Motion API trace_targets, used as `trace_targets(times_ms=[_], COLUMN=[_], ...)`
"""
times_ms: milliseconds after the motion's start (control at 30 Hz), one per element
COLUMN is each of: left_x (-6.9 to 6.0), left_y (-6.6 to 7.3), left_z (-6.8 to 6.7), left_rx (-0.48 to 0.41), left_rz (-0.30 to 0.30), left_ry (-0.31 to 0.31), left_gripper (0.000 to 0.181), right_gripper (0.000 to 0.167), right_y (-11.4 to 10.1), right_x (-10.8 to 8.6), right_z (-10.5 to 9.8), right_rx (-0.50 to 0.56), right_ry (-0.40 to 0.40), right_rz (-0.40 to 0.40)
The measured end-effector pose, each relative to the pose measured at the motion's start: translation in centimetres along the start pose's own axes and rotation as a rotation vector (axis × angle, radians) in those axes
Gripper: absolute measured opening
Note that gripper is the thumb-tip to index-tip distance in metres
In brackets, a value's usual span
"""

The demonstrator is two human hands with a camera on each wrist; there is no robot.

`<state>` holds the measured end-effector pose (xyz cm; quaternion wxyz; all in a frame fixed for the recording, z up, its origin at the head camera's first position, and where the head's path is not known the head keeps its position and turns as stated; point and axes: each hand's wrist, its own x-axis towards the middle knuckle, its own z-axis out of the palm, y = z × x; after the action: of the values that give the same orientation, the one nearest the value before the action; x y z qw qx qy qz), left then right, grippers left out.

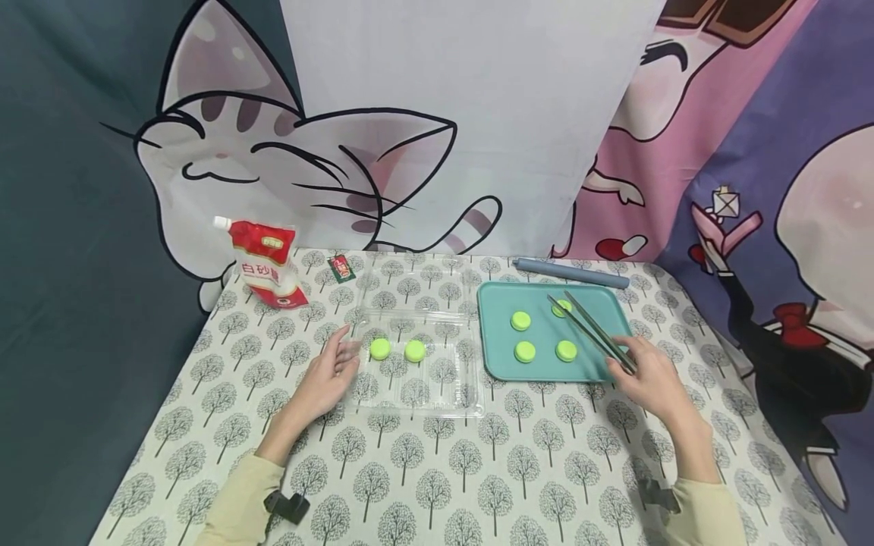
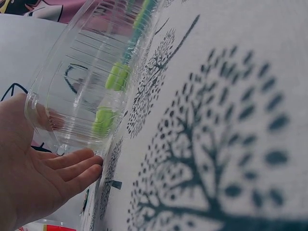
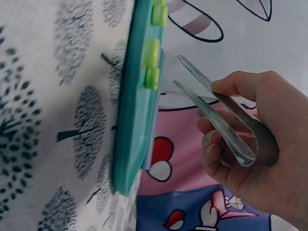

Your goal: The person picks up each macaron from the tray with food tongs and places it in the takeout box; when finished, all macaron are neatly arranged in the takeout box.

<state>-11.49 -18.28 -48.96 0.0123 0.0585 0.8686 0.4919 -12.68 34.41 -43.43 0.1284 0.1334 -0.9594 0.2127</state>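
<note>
My right hand (image 1: 649, 377) grips metal tongs (image 1: 592, 331), their two arms spread apart with nothing between the tips. The tongs hang over a teal tray (image 1: 501, 369), where several green macarons (image 1: 521, 321) lie. In the right wrist view, thumb and fingers (image 3: 240, 85) wrap the bent end of the tongs (image 3: 216, 113). My left hand (image 1: 331, 377), fingers loosely extended, is at the left edge of a clear plastic container (image 1: 437, 402). Two green macarons (image 1: 414, 350) sit inside it, toward the left. In the left wrist view, the hand (image 2: 53, 178) is beside the container's wall (image 2: 72, 96).
The container's clear lid (image 1: 410, 284) lies opened behind it. A red and white pouch (image 1: 268, 265) stands at the back left, near a small red-green packet (image 1: 341, 268). Behind the tray lies a grey-blue rod (image 1: 572, 273). A tree-patterned cloth (image 1: 430, 485) covers the table.
</note>
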Motion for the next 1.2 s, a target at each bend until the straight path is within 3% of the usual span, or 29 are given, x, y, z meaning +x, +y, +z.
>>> trace_targets(times_ms=[567,1200], left_x=[0.1,0.0], left_y=[-0.2,-0.2], left_z=[0.0,0.0], left_rx=[-0.012,-0.008], left_rz=[-0.004,-0.007], left_ry=[0.000,-0.005], left_gripper=[0.066,0.066], right_gripper=[0.042,0.041], right_y=[1.5,0.6], right_x=[-0.1,-0.1], right_z=[0.8,-0.1], right_rx=[-0.019,0.008], right_ry=[-0.114,-0.066], right_rz=[0.091,-0.009])
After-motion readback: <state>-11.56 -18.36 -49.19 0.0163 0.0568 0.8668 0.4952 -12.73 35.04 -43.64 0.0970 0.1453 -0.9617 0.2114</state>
